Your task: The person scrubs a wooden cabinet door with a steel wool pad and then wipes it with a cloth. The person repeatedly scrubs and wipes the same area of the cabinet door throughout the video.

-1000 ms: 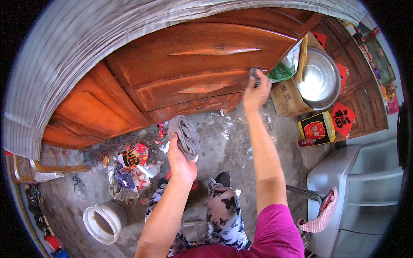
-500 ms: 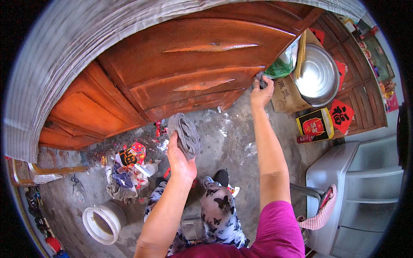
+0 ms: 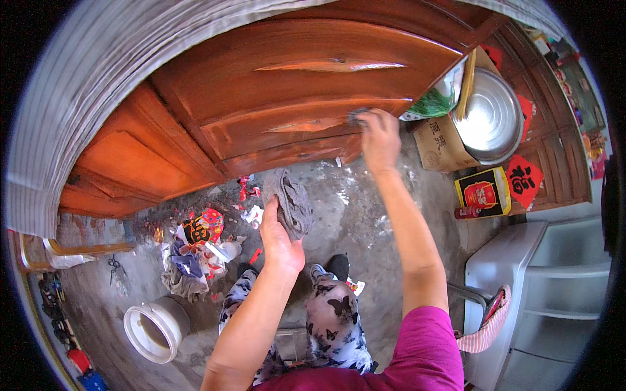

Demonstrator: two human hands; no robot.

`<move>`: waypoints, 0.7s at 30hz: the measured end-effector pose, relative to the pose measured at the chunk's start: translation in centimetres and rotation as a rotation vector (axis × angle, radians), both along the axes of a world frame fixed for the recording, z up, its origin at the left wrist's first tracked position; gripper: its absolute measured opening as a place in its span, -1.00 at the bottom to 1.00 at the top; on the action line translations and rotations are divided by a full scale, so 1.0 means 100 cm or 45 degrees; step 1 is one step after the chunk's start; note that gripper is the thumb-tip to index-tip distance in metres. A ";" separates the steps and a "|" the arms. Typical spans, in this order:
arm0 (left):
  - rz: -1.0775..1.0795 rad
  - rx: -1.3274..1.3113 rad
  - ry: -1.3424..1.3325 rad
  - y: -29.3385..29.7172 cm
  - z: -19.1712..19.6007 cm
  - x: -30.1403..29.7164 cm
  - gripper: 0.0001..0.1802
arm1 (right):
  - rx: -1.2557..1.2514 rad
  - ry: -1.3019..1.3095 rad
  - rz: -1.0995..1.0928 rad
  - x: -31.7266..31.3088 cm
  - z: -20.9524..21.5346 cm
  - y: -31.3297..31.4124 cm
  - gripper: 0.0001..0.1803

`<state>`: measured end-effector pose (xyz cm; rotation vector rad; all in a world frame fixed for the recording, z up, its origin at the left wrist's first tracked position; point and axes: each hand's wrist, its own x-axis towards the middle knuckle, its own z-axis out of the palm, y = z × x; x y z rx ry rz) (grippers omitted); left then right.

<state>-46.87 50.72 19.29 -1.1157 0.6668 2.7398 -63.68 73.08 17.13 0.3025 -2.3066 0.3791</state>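
My left hand (image 3: pixel 282 246) is closed around a folded grey cloth (image 3: pixel 295 203), held above the floor in front of the wooden cabinet (image 3: pixel 306 94). Higher up and to the right, my right hand (image 3: pixel 381 142) pinches a small dark grey wad (image 3: pixel 357 116) against the lower part of the cabinet's reddish-brown front, beside a pointed carved strip (image 3: pixel 306 125). Motion blurs the right fingers, and they cover much of the wad, so its kind is unclear.
A metal basin (image 3: pixel 492 117) sits on a cardboard box (image 3: pixel 442 146) at the right. A white bucket (image 3: pixel 153 332) stands lower left, near a rubbish pile (image 3: pixel 195 260). A grey shelf unit (image 3: pixel 502 274) and a stool with a pink striped cover (image 3: pixel 486 332) are lower right.
My right hand has moved left along the cabinet front with the wad, away from its right edge. My left hand still holds the cloth in nearly the same place.
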 end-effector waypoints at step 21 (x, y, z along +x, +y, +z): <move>-0.010 -0.007 0.020 0.006 -0.009 -0.002 -0.59 | 0.300 0.189 0.138 -0.008 0.022 0.032 -0.69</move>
